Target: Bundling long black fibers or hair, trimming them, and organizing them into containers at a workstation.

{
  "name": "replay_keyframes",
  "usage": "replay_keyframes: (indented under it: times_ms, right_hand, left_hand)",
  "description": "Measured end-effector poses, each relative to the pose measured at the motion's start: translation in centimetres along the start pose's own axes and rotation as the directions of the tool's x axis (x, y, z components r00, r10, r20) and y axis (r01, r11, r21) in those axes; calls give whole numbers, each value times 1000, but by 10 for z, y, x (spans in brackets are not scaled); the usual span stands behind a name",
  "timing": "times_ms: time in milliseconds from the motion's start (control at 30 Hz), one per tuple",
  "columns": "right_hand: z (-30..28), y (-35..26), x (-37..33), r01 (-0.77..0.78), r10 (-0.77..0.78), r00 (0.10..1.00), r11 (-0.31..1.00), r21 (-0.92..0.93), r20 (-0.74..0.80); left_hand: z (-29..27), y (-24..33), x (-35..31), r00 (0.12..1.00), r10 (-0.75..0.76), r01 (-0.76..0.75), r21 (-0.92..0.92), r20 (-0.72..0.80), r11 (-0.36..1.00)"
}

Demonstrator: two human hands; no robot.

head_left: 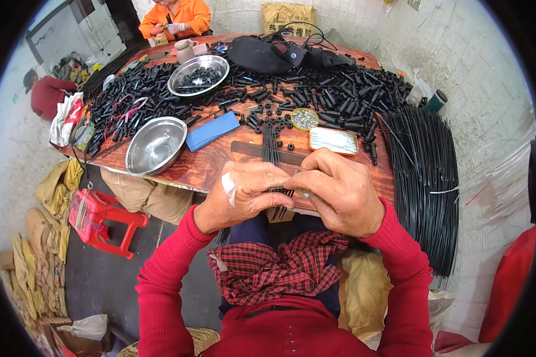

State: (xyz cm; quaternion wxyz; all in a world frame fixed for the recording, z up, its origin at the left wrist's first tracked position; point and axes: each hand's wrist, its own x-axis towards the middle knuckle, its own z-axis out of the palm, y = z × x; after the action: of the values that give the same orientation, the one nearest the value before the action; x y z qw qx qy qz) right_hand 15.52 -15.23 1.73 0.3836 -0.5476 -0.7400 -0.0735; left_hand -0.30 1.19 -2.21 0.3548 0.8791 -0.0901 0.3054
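At the table's near edge, my left hand (247, 187), white tape on its back, is closed around a bundle of thin black rods (270, 141). The far ends lie on the tabletop, and the near ends poke out below my fingers. My right hand (342, 193) meets it at the fingertips, thumb and fingers pinched together. A small pale piece shows at that pinch, too small to name. Beyond the hands, a flat dark bar (248, 149) lies under the rods. Close by sit a yellow-rimmed tin (333, 152) of thin silvery pieces and a round dish (304, 119) of small metal parts.
Steel bowls (155, 146) and a folded blue cloth (212, 131) lie to the left. Heaps of black tubular parts (333, 98) cover the far table. Long black rods (420, 178) hang over its right edge. A red stool (104, 223) stands left; a person in orange (187, 18) sits opposite.
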Motion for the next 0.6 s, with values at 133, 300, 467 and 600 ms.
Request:
replay_keyframes:
  times_ms: [133,300,467,600]
  right_hand:
    - [2,0,0,9,-9,1000,1000,-1,-12]
    - [11,3,0,-44,46,999,993,107,-21]
    - [19,1,7,-77,76,997,993,85,14]
    - [31,3,11,-17,16,999,1000,26,42]
  left_hand:
    - [1,0,-1,1000,0,0,17,-10,1000]
    - [5,-9,-2,1000,4,-4,-26,-9,1000]
    - [30,-29,-15,982,-180,191,-280,64,941]
    - [63,-69,-63,970,-233,236,-544,76,805]
